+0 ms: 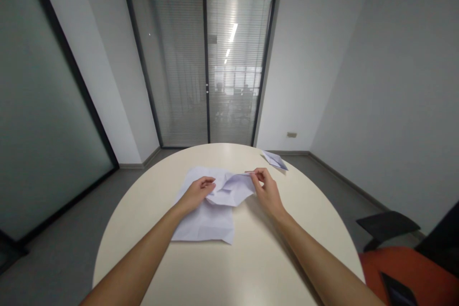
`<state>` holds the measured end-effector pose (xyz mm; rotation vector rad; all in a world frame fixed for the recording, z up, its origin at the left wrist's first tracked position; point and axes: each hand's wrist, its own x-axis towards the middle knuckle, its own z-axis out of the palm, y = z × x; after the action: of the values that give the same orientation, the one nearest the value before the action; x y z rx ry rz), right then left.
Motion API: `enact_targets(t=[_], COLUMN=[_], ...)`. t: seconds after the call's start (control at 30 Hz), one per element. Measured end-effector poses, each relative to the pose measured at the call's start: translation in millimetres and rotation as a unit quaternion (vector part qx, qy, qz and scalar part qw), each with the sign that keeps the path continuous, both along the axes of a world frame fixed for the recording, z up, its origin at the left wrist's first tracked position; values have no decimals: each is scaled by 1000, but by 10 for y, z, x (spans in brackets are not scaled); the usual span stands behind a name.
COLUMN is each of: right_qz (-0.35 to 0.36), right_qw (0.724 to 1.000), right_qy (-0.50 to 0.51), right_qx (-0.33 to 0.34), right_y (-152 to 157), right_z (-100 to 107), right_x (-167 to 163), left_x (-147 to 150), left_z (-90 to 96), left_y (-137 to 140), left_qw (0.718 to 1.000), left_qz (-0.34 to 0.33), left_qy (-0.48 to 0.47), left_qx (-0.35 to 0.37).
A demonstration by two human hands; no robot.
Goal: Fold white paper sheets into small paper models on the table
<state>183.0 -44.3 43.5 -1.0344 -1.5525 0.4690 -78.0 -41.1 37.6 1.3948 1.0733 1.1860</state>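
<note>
Between my two hands is a creased white sheet of paper (234, 192), partly folded and lifted off the table. My right hand (264, 186) pinches its upper right corner between thumb and fingers. At its left edge, my left hand (201, 191) has thumb and fingers closed on the paper. Beneath lies another creased white sheet (206, 224), flat on the round table (265, 263); whether the two are joined is hidden by the raised part. A folded paper piece (275, 160) rests near the far right edge of the table.
To the right stands an orange chair (412, 267) with a black armrest (387, 224); a dark flat device (398, 289) lies on its seat. Beyond the table are glass doors with blinds (172, 67) and white walls. A frosted glass panel (46, 105) is at left.
</note>
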Motion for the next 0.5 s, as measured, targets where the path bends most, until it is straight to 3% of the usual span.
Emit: enact_targets(t=[0.3, 0.5], right_qz=[-8, -8], right_qw=[981, 979], right_qy=[184, 196], right_qx=[-61, -52], right_y=[87, 88], right_z=[-9, -5], right_x=[27, -4], left_x=[76, 87], left_z=[40, 35], left_y=[-238, -269], left_qw=[982, 980], left_qz=[-94, -138], left_qy=[107, 102], left_qx=[122, 104])
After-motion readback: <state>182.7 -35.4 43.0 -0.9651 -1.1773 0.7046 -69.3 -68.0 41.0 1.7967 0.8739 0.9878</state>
